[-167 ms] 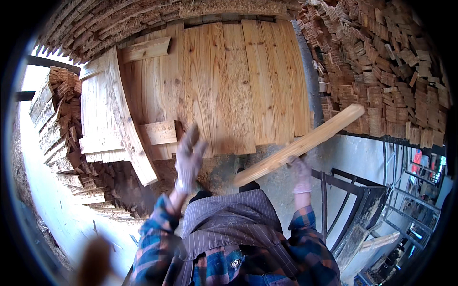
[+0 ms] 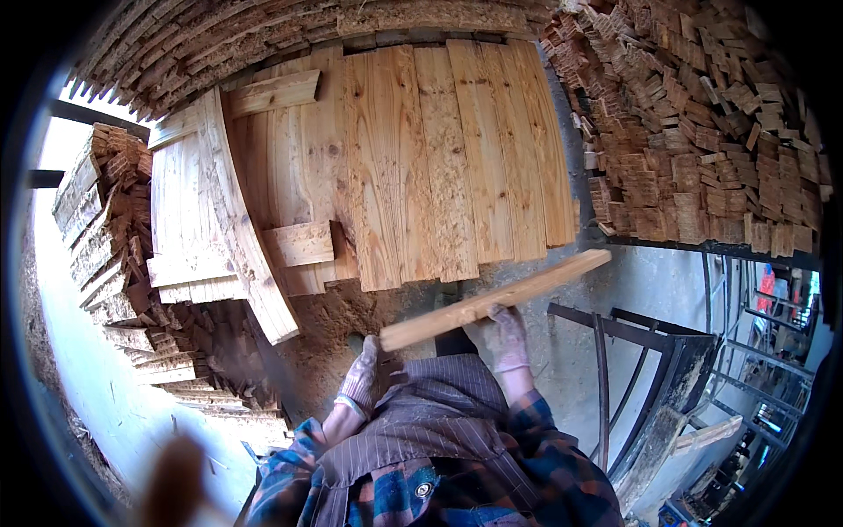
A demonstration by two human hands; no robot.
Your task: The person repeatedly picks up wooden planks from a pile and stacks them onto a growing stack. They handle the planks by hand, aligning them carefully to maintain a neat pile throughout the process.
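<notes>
Loose plank point(image 2: 496, 299): long, pale, held just short of the near edge of the row of boards point(image 2: 452, 158); slanting, left end toward the striped apron point(image 2: 430, 386), right end just past the row's near right corner.

Right hand point(image 2: 507, 338), gloved, short of the row's near edge: fingers bent against the plank, little gap left, gripping right of its middle. Left hand point(image 2: 360, 364), gloved too, farther out from that edge: fingers fairly straight, close together, up at the plank's left end; cannot tell whether they bear on it or only brush it.

Handling, my guess: stiff, fairly light, not fragile, dry more than slippery; rough edges may splinter. Long enough to swing if carried by one end; best held with a hand either side of the middle.

Dark frame point(image 2: 654, 332) off the row's near right corner. Curved slat point(image 2: 233, 202) slantwise over the row's left part, overhanging its near edge; short crosspiece point(image 2: 300, 244) beside it. Rough stack point(image 2: 105, 220) left of the row, heap of wood pieces point(image 2: 702, 167) right, layered boards point(image 2: 263, 31) beyond its far edge
</notes>
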